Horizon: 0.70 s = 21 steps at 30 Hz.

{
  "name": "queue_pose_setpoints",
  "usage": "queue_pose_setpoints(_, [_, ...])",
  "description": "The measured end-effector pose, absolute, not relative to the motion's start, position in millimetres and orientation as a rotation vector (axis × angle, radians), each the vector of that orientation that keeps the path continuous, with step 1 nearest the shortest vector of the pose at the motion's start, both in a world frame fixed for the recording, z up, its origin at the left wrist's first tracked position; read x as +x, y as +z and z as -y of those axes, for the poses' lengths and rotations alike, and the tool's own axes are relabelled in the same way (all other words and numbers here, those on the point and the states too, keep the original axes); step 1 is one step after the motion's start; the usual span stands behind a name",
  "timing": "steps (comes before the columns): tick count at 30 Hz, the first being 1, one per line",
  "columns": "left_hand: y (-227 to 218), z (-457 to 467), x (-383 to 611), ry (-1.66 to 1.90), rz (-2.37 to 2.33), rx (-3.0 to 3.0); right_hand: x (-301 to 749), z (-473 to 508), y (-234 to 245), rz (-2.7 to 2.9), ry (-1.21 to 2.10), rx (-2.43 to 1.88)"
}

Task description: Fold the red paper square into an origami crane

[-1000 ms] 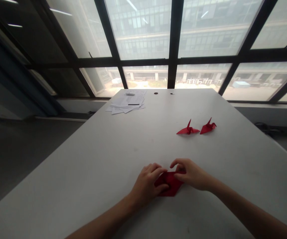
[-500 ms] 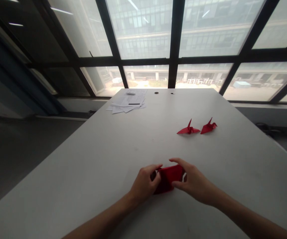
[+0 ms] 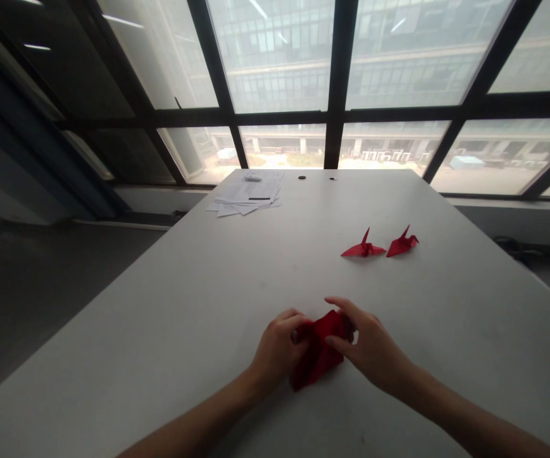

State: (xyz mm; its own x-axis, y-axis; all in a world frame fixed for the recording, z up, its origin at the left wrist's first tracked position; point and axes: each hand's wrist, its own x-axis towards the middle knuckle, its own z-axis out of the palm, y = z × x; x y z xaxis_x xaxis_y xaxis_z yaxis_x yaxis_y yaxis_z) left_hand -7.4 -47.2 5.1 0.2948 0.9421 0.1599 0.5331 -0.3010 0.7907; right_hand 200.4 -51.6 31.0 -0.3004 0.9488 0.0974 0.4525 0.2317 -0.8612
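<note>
A red sheet of folded origami paper (image 3: 320, 350) is held between my two hands, just above the near part of the white table. My left hand (image 3: 282, 343) grips its left side, fingers curled round the edge. On the right side my right hand (image 3: 363, 340) has its thumb against the front of the paper and some fingers behind it, with the index finger raised off the top edge. The paper is bent and slanted, its lower left corner pointing down. Fingers hide parts of both side edges.
Two red paper cranes, a left one (image 3: 364, 248) and a right one (image 3: 403, 243), stand on the table (image 3: 184, 305) beyond my right hand. Loose white papers (image 3: 241, 197) lie at the far left. Large windows (image 3: 284, 57) rise behind the table's far edge.
The red paper has gone from a flatter rectangle to a bent, slanted shape, its lower left corner now further down. Both hands have kept hold and shifted only slightly.
</note>
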Motion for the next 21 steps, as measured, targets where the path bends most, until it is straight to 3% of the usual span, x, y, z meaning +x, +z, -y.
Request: queue_pose_setpoints(21, [-7.0, 44.7, -14.6, 0.776, -1.412, 2.173, 222.6, 58.4, 44.4, 2.291, 1.146, -1.159])
